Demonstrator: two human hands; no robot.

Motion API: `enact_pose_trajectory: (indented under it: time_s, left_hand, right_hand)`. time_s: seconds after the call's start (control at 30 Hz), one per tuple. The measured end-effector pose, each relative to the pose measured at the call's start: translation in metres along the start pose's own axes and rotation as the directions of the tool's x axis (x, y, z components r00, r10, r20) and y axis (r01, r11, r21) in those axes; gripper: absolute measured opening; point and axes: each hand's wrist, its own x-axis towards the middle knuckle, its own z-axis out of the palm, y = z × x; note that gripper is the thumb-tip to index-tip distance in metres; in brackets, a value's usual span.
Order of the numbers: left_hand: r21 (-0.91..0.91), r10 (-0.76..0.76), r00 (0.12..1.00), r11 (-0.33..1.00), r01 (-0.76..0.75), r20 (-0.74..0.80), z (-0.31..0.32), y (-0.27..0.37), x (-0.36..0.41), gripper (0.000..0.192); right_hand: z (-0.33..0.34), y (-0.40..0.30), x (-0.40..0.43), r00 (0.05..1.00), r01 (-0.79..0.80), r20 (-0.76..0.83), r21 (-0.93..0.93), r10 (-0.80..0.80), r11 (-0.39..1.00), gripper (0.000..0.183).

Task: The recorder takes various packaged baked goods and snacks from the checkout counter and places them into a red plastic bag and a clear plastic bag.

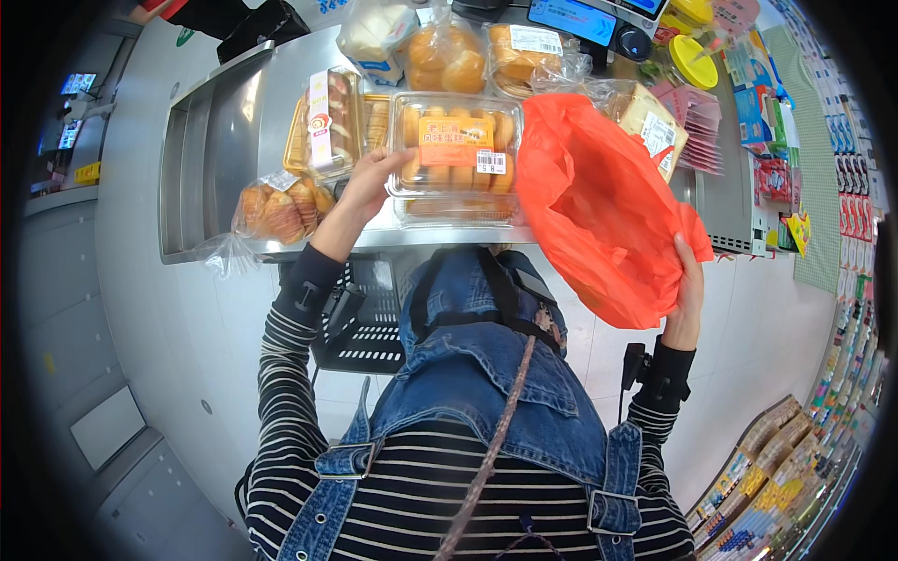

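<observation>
My left hand [374,178] grips the left side of a clear plastic clamshell box of small cakes [456,144], which bears an orange label and a barcode sticker. Another clear container [459,210] lies partly hidden beneath it. On the right, my right hand [687,273] holds the rim of a red plastic bag [603,210], its mouth spread wide; several fingers are hidden behind the film. Left of the cake box lie a yellow tray of topped pastries [330,126] with a clear lid and a bag of bread rolls [280,209].
Bagged round buns [445,59], boxed buns [523,52] and a bagged white loaf [379,38] line the far side of the metal counter [295,63]. Sliced bread [649,130] sits behind the red bag. A black basket [365,336] is below the counter's edge.
</observation>
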Motion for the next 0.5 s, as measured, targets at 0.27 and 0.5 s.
enact_pose_trajectory:
  time_s: [0.27,0.5]
  left_hand:
    - [-0.121,0.245,0.967,0.960,-0.253,-0.072,-0.032,0.008,-0.035,0.015]
    - [-0.222,0.469,0.883,0.863,-0.454,0.015,-0.013,0.061,-0.086,0.022]
  right_hand:
    - [0.000,0.006,0.007,0.999,0.045,0.013,-0.060,-0.045,0.997,0.034]
    - [0.007,0.009,0.012,0.996,0.084,0.022,-0.118,-0.082,0.989,0.033]
